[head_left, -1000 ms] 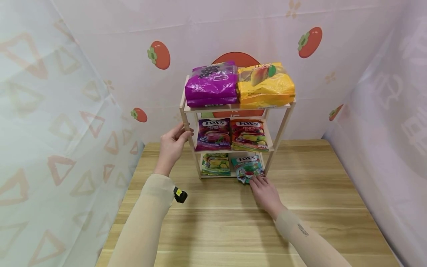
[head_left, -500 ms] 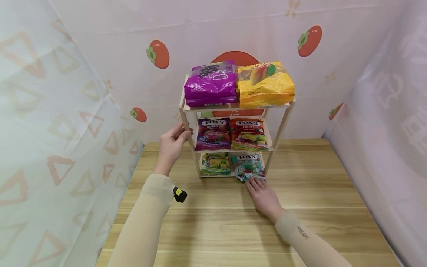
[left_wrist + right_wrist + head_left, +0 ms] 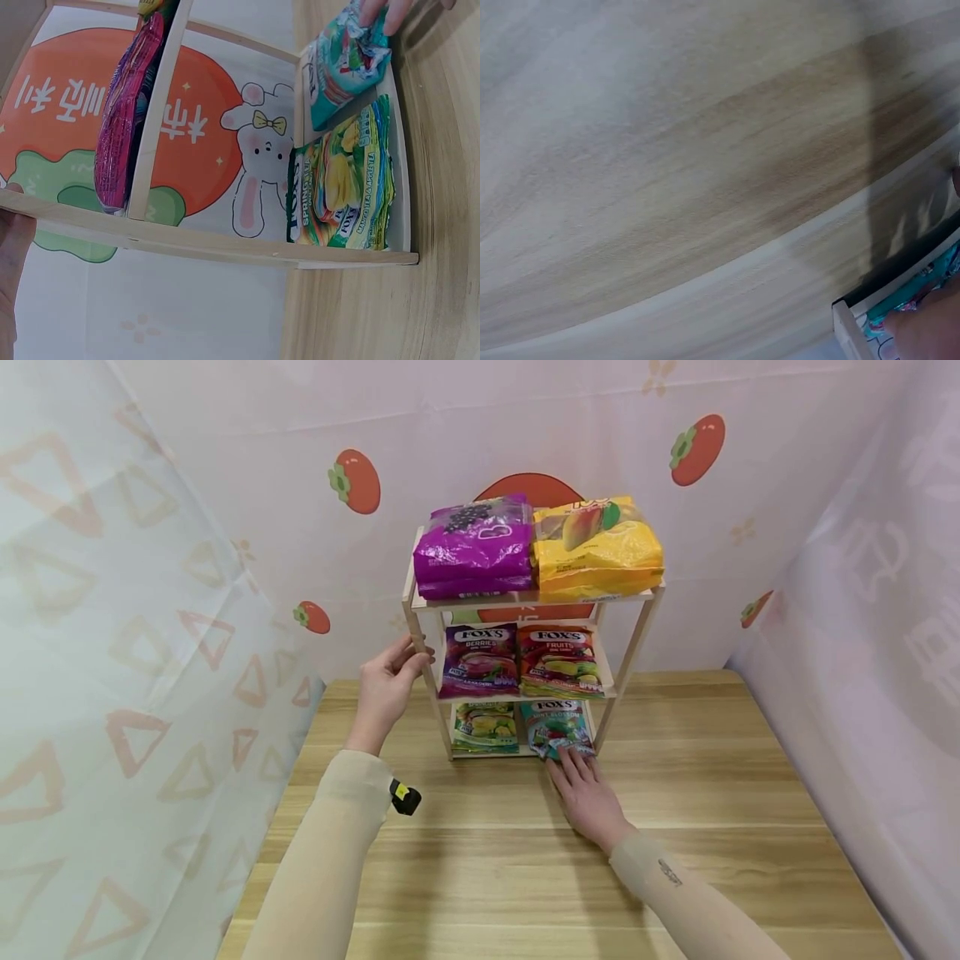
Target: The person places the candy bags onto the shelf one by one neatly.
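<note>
A small three-tier wooden rack (image 3: 634, 643) stands on the table. My left hand (image 3: 386, 689) grips its left front post between thumb and fingers at middle-shelf height. On the bottom shelf, a teal Fox's Mint Blossom candy bag (image 3: 555, 720) leans back at the right. The extended fingers of my right hand (image 3: 588, 797) press on that bag's lower edge. In the left wrist view, the bag's near end (image 3: 360, 52) looks crumpled under the fingertips. Beside it on the left lies a yellow-green Fox's candy bag (image 3: 483, 727), untouched.
Purple Berries (image 3: 480, 660) and red Fruits (image 3: 558, 662) candy bags fill the middle shelf. A large purple bag (image 3: 476, 552) and a yellow bag (image 3: 600, 552) lie on top. A printed cloth (image 3: 247, 460) hangs behind and at both sides of the wooden table (image 3: 480, 877).
The teal bag has slid back farther onto the bottom shelf, its lower end no longer jutting out as much. My right hand moved forward with it. My left hand stayed on the post.
</note>
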### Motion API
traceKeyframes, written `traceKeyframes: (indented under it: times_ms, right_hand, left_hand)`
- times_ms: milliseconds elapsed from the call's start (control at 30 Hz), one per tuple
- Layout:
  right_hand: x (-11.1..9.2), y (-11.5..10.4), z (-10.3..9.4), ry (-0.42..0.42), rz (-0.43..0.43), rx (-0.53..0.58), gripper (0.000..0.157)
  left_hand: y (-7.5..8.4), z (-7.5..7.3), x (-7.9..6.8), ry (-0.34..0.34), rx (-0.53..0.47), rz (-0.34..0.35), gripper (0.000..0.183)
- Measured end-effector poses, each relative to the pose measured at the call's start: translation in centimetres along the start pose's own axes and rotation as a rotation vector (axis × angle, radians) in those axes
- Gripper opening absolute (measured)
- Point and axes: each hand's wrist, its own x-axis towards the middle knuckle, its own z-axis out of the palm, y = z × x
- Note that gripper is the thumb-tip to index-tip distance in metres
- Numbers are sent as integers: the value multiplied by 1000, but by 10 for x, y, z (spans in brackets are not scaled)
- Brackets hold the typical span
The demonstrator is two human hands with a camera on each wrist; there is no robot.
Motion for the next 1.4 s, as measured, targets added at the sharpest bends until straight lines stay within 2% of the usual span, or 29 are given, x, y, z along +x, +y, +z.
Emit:
traceKeyframes:
  times_ms: [167,367,500,767,967,1167,1300,1400]
  right_hand:
    - [6,-2,-4,-20,16,28,64]
    - [10,-5,-8,-48,60,110,60]
    - [13,-5,-6,-98,81,132,61]
    - [19,-2,-3,-135,106,180,60]
    - [17,1,0,-103,82,185,60]
    - [7,4,-7,-53,89,159,60]
    - [-2,9,-9,-58,101,147,61]
    - [-12,15,-11,-47,112,154,61]
  left_hand:
    - [1,1,-1,-1,4,5,42]
    - [0,1,-2,0,1,-7,42]
    - [-1,0,-2,0,-7,-8,42]
    - [-2,4,-2,14,-17,-18,41]
    - [-6,8,-3,26,-8,-39,41]
    - [-19,10,-13,-1,24,-117,43]
    - [-30,7,-25,-18,12,-140,42]
    - [-39,0,-34,-48,70,-143,41]
